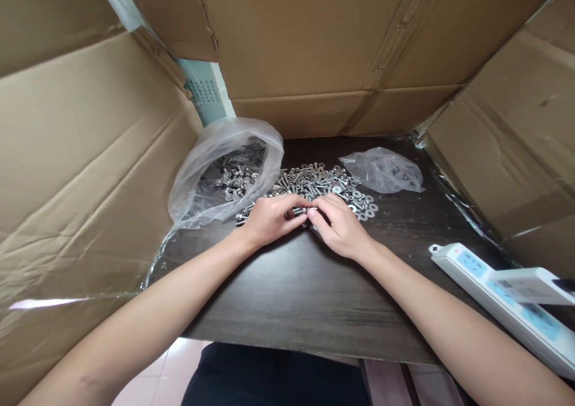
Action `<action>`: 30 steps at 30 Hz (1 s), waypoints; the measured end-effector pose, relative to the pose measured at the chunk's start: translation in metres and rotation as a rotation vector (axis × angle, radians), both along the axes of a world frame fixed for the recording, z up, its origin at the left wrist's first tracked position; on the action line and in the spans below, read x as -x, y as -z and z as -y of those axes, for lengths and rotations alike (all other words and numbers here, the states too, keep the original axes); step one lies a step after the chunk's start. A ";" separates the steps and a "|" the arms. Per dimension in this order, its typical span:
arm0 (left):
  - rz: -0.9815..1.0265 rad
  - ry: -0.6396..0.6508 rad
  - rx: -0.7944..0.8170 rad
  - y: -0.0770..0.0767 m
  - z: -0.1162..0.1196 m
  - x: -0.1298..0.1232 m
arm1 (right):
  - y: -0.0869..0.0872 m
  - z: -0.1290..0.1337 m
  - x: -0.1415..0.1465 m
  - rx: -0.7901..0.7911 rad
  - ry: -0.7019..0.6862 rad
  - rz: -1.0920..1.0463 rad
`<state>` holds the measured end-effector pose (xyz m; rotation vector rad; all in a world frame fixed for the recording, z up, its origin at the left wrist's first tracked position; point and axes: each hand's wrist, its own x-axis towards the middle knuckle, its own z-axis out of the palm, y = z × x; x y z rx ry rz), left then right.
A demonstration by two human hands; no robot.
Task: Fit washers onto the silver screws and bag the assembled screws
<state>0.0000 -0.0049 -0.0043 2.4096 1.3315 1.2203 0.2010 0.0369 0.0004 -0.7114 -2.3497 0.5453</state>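
Note:
My left hand (275,217) and my right hand (338,223) meet at the near edge of a pile of bolts and washers (309,180). Between their fingertips is a small metal bolt (305,211), pinched from both sides. Whether a washer or nut sits on it is too small to make out. Behind my left hand stands an open clear plastic bag (215,136) with metal bolts and washers (240,181) inside. Flat loose washers (369,209) lie at the pile's right edge, just beyond my right hand. My fingers partly hide the near side of the pile.
A second, crumpled plastic bag (389,169) lies at the back right. On the right edge of the dark table (309,298) is a white power strip (507,298) with a white plug-in adapter (530,283). Cardboard walls (305,41) enclose the left, back and right.

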 end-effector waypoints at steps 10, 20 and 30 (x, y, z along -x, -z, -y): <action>0.001 0.020 -0.010 -0.002 0.000 0.000 | -0.001 0.000 0.000 0.001 0.003 0.015; 0.000 -0.005 -0.007 0.000 -0.001 0.000 | 0.000 0.000 0.000 -0.004 0.000 0.013; 0.010 -0.001 0.005 0.000 0.000 0.000 | 0.002 -0.001 0.000 -0.013 -0.003 0.015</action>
